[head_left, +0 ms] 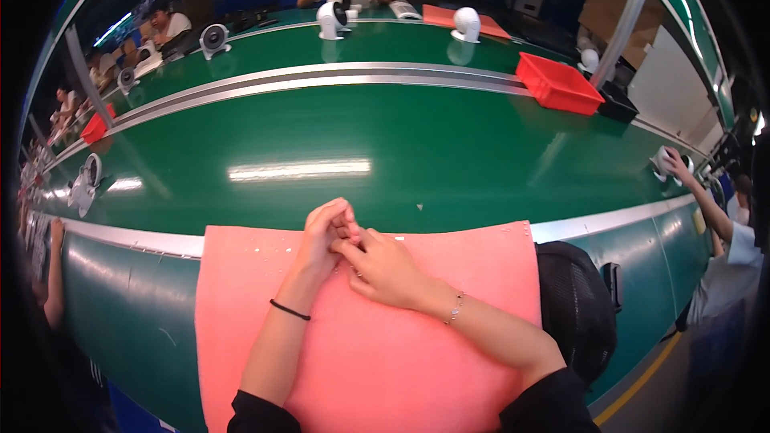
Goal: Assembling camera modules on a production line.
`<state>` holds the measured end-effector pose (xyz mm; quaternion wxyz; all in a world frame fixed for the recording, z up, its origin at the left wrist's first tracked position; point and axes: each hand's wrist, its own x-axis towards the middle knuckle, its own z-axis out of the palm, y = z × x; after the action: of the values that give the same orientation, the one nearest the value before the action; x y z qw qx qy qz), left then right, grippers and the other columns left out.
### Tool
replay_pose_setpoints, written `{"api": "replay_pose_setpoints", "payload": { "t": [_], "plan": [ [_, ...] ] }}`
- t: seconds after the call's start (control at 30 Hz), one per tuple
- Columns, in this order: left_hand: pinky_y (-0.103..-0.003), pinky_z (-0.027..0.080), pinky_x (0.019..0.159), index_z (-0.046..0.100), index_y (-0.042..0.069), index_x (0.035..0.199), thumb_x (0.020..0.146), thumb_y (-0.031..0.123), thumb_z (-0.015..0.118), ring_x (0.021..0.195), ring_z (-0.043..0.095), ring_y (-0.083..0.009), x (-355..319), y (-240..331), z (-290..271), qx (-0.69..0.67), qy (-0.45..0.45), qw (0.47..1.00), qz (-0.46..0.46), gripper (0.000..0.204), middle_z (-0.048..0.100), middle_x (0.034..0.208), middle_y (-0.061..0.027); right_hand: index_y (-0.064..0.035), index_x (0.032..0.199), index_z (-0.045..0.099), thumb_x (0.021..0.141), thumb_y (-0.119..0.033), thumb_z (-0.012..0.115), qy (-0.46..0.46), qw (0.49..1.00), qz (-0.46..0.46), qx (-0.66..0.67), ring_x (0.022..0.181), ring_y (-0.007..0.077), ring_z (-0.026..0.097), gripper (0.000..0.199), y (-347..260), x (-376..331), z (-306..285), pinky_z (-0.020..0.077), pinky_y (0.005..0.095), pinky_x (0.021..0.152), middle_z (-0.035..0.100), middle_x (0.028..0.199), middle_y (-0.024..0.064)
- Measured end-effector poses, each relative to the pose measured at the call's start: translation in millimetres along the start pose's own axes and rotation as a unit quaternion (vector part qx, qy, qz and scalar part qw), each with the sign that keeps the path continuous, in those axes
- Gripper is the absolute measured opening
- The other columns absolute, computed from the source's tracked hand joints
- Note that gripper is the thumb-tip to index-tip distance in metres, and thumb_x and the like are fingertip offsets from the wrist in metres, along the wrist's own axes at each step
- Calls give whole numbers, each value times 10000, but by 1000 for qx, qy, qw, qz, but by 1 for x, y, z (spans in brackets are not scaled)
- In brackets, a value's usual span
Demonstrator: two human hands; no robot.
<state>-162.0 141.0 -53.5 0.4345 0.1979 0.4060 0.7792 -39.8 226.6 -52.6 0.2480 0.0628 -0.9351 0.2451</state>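
My left hand (323, 234) is raised over the far part of a pink mat (433, 361), its fingers curled inward. My right hand (388, 268) meets it from the right, thumb and forefinger pressed against the left fingers. Whatever lies between the fingertips, if anything, is hidden or too small to make out. Both forearms rest over the mat; a black band circles the left wrist and a thin bracelet the right. Small pale bits (289, 250) are scattered near the mat's far edge.
Beyond the mat runs a green conveyor belt (401, 136). White round-headed devices stand at its far side, one (465, 25) near a red tray (557, 84). A black mesh bag (573, 308) lies right of the mat. At right, a co-worker's hand (678, 166) touches a white device.
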Motion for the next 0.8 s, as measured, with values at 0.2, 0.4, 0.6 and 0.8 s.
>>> {"api": "replay_pose_setpoints", "payload": {
  "t": [0.2,0.4,0.6,0.8],
  "plan": [
    [-215,456,492,483,64,734,868,252,510,507,542,-131,1,2,1,21,4,1000,5,232,563,586,-75,-70,1054,542,711,-80,572,-10,1000,1,1,772,280,540,345,1,1,0,469,389,658,525,885,150],
    [-213,456,496,478,65,732,870,256,509,521,547,-126,0,4,3,22,-1,1000,0,238,563,589,-74,-79,1055,540,716,-86,571,-10,1000,11,4,782,276,537,340,2,1,1,467,387,652,528,878,147],
    [-212,465,519,484,67,739,875,258,512,549,562,-122,1,3,5,25,-7,1000,-7,237,576,622,-71,-75,1052,538,707,-80,570,5,1000,5,-2,756,273,530,346,2,0,0,452,399,623,537,850,134],
    [-208,466,533,496,65,746,882,264,503,563,567,-120,0,3,3,33,-9,999,-3,241,582,641,-70,-63,1055,533,703,-77,578,15,1000,-8,-3,734,270,524,355,4,1,3,447,393,598,535,804,134]
  ]
}}
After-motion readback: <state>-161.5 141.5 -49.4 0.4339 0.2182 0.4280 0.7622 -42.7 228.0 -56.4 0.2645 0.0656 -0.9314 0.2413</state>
